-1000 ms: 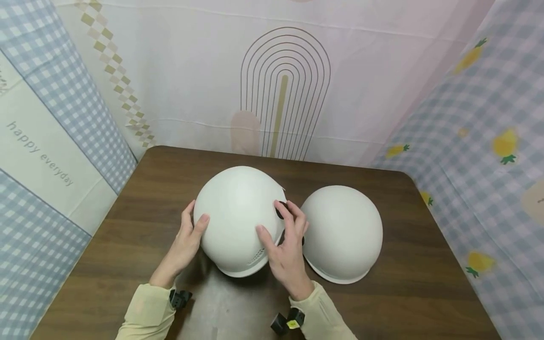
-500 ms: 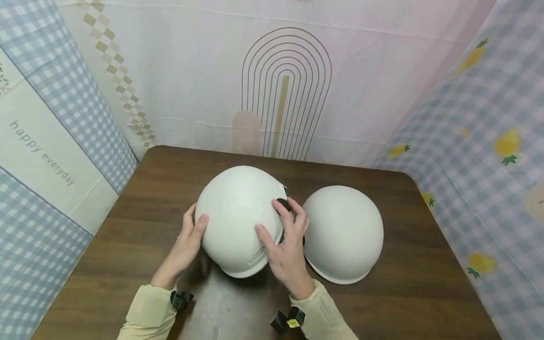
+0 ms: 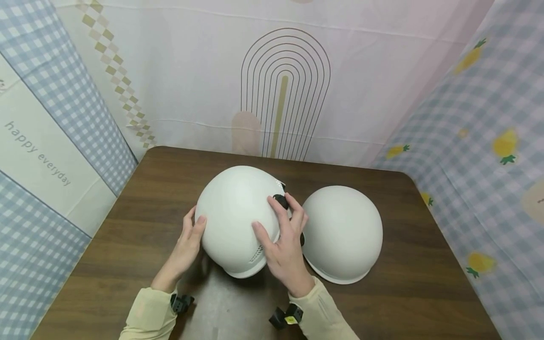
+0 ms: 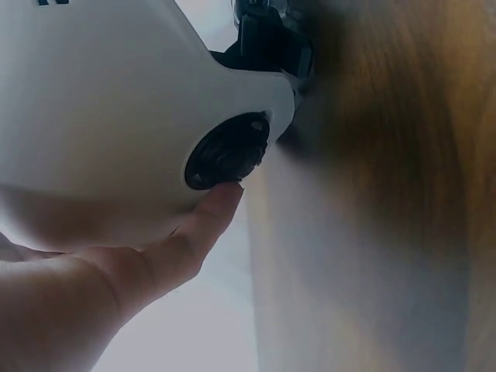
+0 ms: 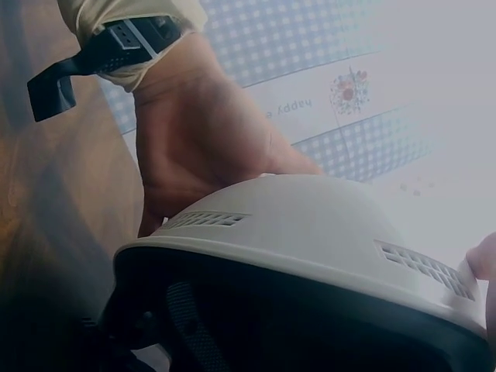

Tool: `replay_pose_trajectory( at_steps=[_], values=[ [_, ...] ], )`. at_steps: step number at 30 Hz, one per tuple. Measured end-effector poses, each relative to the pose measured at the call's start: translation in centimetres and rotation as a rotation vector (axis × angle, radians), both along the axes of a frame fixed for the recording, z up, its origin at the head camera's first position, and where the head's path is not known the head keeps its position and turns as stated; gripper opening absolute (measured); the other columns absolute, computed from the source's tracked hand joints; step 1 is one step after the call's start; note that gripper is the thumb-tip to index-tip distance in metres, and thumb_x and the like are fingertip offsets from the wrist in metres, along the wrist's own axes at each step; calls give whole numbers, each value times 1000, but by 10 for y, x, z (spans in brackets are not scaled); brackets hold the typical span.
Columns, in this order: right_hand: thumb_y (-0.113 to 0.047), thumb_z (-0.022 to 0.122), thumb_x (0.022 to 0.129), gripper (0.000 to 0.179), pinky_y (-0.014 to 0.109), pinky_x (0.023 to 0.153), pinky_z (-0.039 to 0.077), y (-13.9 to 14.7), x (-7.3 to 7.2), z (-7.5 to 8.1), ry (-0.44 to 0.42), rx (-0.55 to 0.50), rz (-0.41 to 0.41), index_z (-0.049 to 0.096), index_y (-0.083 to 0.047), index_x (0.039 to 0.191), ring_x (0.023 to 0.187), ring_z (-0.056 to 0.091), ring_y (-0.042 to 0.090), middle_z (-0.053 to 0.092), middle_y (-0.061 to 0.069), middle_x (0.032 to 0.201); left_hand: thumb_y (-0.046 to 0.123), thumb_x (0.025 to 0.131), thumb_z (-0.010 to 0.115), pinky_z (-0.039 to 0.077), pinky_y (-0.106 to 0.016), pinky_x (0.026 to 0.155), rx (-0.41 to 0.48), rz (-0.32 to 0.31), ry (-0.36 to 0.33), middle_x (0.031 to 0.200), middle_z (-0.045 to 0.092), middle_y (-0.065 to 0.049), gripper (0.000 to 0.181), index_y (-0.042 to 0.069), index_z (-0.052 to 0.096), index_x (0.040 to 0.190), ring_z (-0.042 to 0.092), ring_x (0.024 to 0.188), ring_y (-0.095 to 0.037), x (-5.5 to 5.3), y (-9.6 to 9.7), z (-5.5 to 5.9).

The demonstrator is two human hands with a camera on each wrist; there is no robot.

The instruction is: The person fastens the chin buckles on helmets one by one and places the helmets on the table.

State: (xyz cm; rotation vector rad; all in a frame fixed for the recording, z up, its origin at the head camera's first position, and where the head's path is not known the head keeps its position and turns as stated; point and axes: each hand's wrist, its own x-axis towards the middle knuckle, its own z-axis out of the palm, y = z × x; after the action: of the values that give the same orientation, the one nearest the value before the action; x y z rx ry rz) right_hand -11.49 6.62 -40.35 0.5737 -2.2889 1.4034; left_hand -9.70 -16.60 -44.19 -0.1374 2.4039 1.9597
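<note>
"While both hands are on that helmet (image 3: 235,208), can you see what the fingers are doing?"

"The left hand (image 3: 185,243) cups one side, thumb up on the shell, fingers curved round below, one tip against a black disc (image 4: 226,151). The right hand (image 3: 285,248) has its thumb on the shell too, fingers half bent, two of them either side of a second disc (image 3: 280,201)."

"And where is it?"

"Just left of the other helmet (image 3: 343,231), over the tabletop (image 3: 429,269), tilted. Whether its rim touches down, I honestly can't tell; shadow hides that."

"Heavy, would you say?"

"Fairly light for its bulk, I'd guess. Stiff, so it shouldn't give when squeezed, but smooth and round enough for bare fingers to skate on. It'd scratch sooner than crack."

"Where would you take hold, then?"

"On opposite sides, low down, much as those hands are, or by the rim. The vents (image 3: 256,255) might add some grip. I wouldn't hang its weight on a disc; it could turn or work loose."
</note>
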Motion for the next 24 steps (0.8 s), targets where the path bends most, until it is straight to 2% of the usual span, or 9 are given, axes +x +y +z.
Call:
replay_pose_trajectory(
  at_steps=[4,12,18,21,24],
  values=[
    [-34,68,91,55,57,99,31,0,-1,2,10,8,0,50,-22,141,134,12,25,20,10,151,47,103,30,13,-56,112,16,4,-10,158,6,-19,71,10,1,155,13,143,-35,1,2,0],
    [-36,65,92,54,58,98,31,-2,-1,8,-9,37,19,48,-23,142,136,9,23,17,8,153,46,104,29,13,-56,112,118,19,-3,157,7,-22,69,7,3,154,13,141,-34,0,6,-3],
    [-37,63,93,54,58,99,31,-2,-1,10,-12,65,24,47,-24,143,137,7,23,15,9,154,46,103,29,15,-57,111,136,36,-1,157,8,-22,70,8,2,155,14,141,-36,1,5,-4],
    [-38,62,94,54,58,100,32,-3,-1,11,-7,84,29,47,-24,144,137,7,24,14,10,154,43,102,36,16,-58,111,151,79,5,158,4,-20,73,13,-3,156,12,143,-36,2,3,-1],
    [-38,62,94,54,58,100,32,-4,-1,11,2,99,37,47,-24,144,137,7,25,14,11,154,36,100,45,16,-56,113,126,148,69,160,4,-16,78,18,-5,157,10,145,-32,4,1,5]
  ],
)
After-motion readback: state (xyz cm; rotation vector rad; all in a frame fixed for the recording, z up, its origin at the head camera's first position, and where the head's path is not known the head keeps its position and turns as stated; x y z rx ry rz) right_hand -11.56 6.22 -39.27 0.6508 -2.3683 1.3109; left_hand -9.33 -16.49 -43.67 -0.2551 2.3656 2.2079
